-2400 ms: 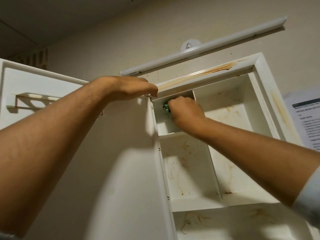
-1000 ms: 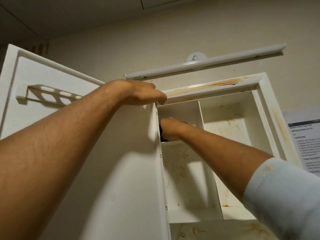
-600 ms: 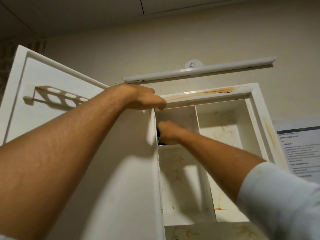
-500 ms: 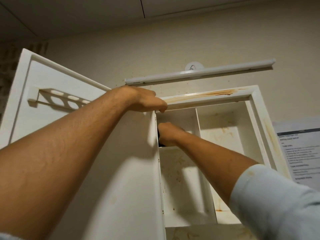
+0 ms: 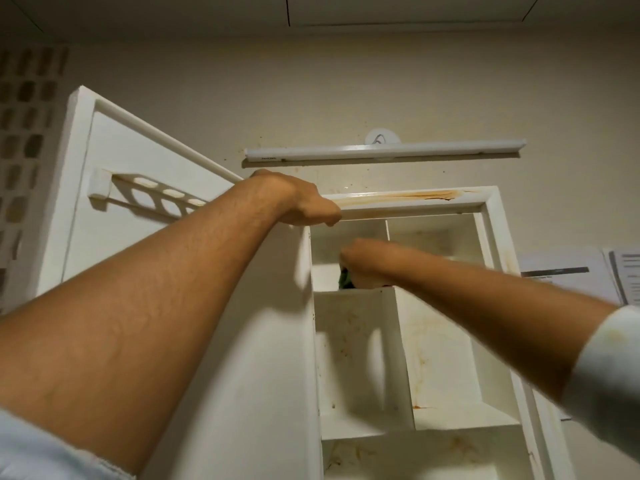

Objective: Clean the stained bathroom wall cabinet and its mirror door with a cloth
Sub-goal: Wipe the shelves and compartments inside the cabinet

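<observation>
The cabinet [image 5: 495,244] hangs on the wall with its door [image 5: 114,265] swung wide to the left and a brown stain [image 5: 398,195] along its top rim. The left hand [image 5: 298,202] curls over the door's top corner, gripping it. The right hand [image 5: 360,268] reaches into the upper-left compartment, clenched round a green cloth [image 5: 344,280] low against the shelf.

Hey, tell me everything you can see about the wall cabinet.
The wall cabinet is white, plastic-looking, fixed to a beige wall under a light bar, its door swung open to the left. Dividers split it into compartments; brown-orange stains streak the top frame, right frame and inner walls. The left hand holds the door's top edge; the right hand holds a green cloth in the upper left compartment.
</observation>
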`<state>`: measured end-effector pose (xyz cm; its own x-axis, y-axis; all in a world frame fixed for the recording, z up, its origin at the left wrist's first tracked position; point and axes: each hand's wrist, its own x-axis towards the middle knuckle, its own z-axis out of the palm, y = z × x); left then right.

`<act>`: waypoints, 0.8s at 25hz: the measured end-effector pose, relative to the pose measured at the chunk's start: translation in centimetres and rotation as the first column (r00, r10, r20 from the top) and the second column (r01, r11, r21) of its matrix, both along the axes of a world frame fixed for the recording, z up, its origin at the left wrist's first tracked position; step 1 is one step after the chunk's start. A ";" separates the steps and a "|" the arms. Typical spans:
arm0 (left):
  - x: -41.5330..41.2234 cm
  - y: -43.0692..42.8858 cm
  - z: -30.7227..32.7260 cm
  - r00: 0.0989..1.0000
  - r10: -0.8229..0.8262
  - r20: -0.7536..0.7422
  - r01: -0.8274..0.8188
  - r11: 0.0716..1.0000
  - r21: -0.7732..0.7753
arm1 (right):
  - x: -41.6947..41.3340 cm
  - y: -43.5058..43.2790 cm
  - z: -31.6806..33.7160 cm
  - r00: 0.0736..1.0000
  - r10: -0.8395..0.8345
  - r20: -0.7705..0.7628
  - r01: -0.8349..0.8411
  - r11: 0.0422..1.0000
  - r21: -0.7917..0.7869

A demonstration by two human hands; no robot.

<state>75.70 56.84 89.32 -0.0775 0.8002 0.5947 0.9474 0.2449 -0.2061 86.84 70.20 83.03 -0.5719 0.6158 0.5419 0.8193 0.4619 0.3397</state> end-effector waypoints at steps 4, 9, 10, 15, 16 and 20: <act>-0.1 0.1 -0.1 1.000 0.024 -0.020 -0.025 1.000 -0.016 | -3.6 0.3 -1.3 0.961 0.162 -0.224 -0.188 0.978 -0.096; -0.3 0.0 -0.1 0.999 0.030 -0.025 -0.030 0.999 -0.022 | -0.8 0.5 -1.5 0.975 -0.007 -0.224 0.012 1.000 0.022; -0.2 0.0 -0.1 1.000 0.024 -0.020 -0.025 0.999 -0.031 | -0.9 0.5 -1.7 0.958 -0.055 -0.281 0.087 0.991 0.103; 0.0 0.0 -0.1 1.000 -0.006 -0.027 0.005 0.999 -0.044 | -4.8 1.0 -1.9 0.717 0.174 -0.674 -0.025 0.974 0.225; -0.1 0.3 0.0 1.000 -0.013 -0.027 0.011 0.999 -0.053 | -5.5 1.4 -2.1 0.742 0.178 -0.647 -0.071 0.980 0.188; -0.4 0.5 0.1 1.000 -0.025 0.014 0.026 0.998 -0.053 | -5.0 1.5 -1.4 0.926 0.147 -0.349 -0.136 0.989 0.055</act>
